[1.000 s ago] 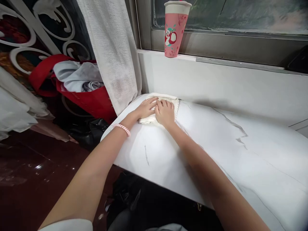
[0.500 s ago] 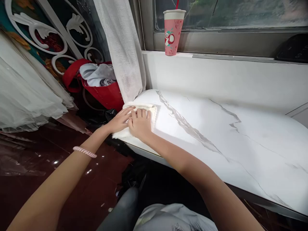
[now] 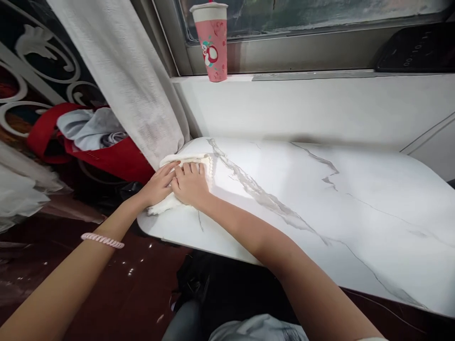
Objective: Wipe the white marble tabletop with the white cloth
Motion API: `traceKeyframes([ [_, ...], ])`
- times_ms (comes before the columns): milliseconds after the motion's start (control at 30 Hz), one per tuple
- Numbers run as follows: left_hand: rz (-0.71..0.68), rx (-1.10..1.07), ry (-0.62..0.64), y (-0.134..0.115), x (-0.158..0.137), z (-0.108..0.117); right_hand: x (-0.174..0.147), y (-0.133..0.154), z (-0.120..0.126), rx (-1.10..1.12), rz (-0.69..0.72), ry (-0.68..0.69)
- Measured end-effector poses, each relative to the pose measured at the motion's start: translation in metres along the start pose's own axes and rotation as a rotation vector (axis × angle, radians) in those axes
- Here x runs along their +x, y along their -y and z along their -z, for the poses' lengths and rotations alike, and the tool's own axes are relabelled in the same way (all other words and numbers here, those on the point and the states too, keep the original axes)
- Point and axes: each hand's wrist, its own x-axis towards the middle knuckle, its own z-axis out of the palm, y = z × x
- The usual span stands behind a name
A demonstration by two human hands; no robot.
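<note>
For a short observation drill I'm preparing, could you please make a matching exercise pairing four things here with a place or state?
Things:
1. Cream cloth
2. Pink cup
3. Coiled band
4. Red bag

Places or states:
A. On the window ledge
B. Holding pale fabric
C. Under the left hand and right hand
D. Around the left forearm

Pairs: 1-C, 2-A, 3-D, 4-B.

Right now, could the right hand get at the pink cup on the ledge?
Probably yes: the right hand rests on the cloth, and nothing visible stands between it and the pink cup.
</note>
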Motion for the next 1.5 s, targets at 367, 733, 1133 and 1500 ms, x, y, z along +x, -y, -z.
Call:
traceKeyframes([
  [367,-0.075,0.009,-0.06,-0.002,0.14,-0.03,0.06,-0.1,0.008,-0.001,-0.158,-0.079],
  [733,-0.054,0.056,-0.075,-0.017,0.177,-0.042,0.07,-0.137,0.017,0.008,-0.18,-0.086],
  [1133,0.073,0.086,-0.02,-0.105,0.109,-0.032,-0.004,-0.121,0.051,-0.017,-0.095,-0.049],
  [1500,0.134,0.092,0.023,-0.199,0.011,-0.024,-0.108,-0.087,0.095,-0.003,-0.006,0.034],
])
